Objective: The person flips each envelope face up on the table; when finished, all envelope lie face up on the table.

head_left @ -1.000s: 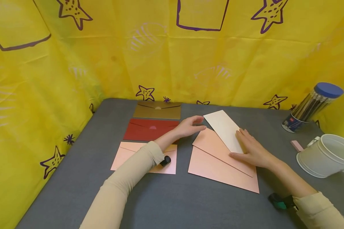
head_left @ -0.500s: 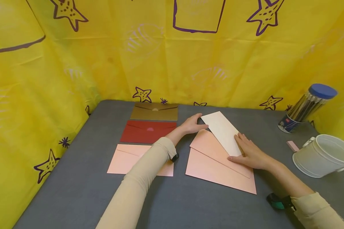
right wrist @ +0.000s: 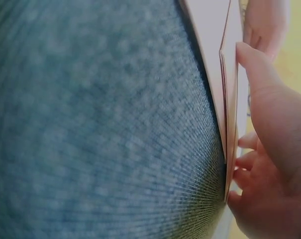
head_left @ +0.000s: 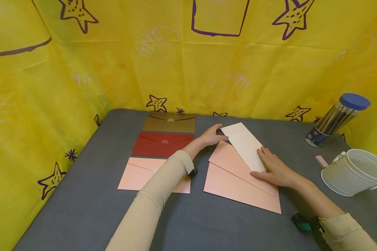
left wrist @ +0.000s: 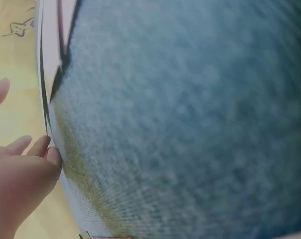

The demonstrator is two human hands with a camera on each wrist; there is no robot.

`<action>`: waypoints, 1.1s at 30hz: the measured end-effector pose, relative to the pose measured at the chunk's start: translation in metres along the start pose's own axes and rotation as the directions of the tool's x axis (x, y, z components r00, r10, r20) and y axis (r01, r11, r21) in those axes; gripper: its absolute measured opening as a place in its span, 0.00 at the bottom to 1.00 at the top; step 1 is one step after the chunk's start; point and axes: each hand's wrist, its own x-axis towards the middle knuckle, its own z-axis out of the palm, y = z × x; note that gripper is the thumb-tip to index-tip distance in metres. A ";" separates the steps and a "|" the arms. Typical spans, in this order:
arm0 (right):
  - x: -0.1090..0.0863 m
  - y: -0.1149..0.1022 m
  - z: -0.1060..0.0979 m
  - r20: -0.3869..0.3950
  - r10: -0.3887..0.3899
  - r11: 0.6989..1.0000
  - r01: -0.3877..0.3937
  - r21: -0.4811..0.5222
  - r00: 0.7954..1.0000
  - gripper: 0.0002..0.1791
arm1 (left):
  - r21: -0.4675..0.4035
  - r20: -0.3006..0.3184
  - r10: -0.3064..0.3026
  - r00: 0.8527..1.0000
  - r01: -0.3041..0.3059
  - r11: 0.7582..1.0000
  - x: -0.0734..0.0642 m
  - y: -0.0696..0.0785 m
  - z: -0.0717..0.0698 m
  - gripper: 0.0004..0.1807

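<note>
A long white rectangle of paper or envelope (head_left: 244, 144) lies slanted over pink envelope paper (head_left: 241, 186), which shows a stepped line and may be more than one layer. My left hand (head_left: 208, 137) touches the white piece's far left corner, thumb and fingers apart. At its near right end, my right hand (head_left: 276, 169) rests with fingers along the long edge and thumb by the short edge. The right wrist view shows the right thumb (right wrist: 257, 62) straight beside pink layers (right wrist: 217, 55). In the left wrist view, the left fingertips (left wrist: 53, 157) are low beside the dark cloth.
Left of the hands, a gold envelope (head_left: 168, 125), a red envelope (head_left: 154, 146) and a pink envelope (head_left: 135, 177) lie in a column. At right stand a pencil tub (head_left: 336, 118), a white pail (head_left: 342, 177) and a small pink block (head_left: 321, 161). A yellow curtain (head_left: 113, 69) hangs behind.
My left hand has moved right to the white piece's corner, and its forearm now covers more of the left pink envelope. The right hand stays at the near end.
</note>
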 end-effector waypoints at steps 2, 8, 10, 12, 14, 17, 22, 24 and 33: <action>0.000 0.000 0.000 -0.002 -0.005 1.000 0.005 0.003 1.000 0.59 | -0.050 -0.027 -0.003 1.000 0.002 0.999 0.000 0.001 0.000 0.38; -0.001 0.002 0.000 -0.007 -0.021 1.000 0.020 -0.013 1.000 0.60 | -0.238 -0.139 -0.025 0.990 -0.009 0.971 0.002 0.001 0.003 0.31; -0.001 0.003 0.000 -0.008 -0.026 0.999 0.026 -0.019 1.000 0.60 | -0.334 -0.183 -0.036 0.982 -0.028 0.942 0.004 0.001 0.004 0.30; -0.001 0.003 0.001 -0.011 -0.031 0.999 0.030 -0.023 0.999 0.60 | -0.421 -0.226 -0.047 0.973 -0.054 0.905 0.007 0.001 0.005 0.28; 0.000 0.004 0.001 -0.015 -0.034 0.999 0.034 -0.021 0.999 0.60 | -0.496 -0.258 -0.056 0.964 -0.083 0.864 0.009 0.000 0.006 0.27; 0.000 0.004 0.002 -0.019 -0.039 0.999 0.039 -0.016 0.999 0.60 | -0.569 -0.288 -0.056 0.956 -0.124 0.813 0.010 0.001 0.006 0.25; 0.000 0.005 0.004 -0.034 -0.062 0.998 0.063 0.004 0.997 0.59 | -0.554 -0.328 -0.019 0.945 -0.176 0.814 0.010 0.004 0.005 0.25; 0.001 0.005 0.004 -0.040 -0.075 0.997 0.075 0.011 0.996 0.59 | -0.512 -0.340 -0.001 0.941 -0.184 0.839 0.009 0.004 0.005 0.24; -0.004 -0.002 -0.002 -0.021 -0.043 0.999 0.043 0.032 0.999 0.54 | -0.349 -0.352 0.065 0.934 -0.195 0.917 0.008 0.001 0.006 0.18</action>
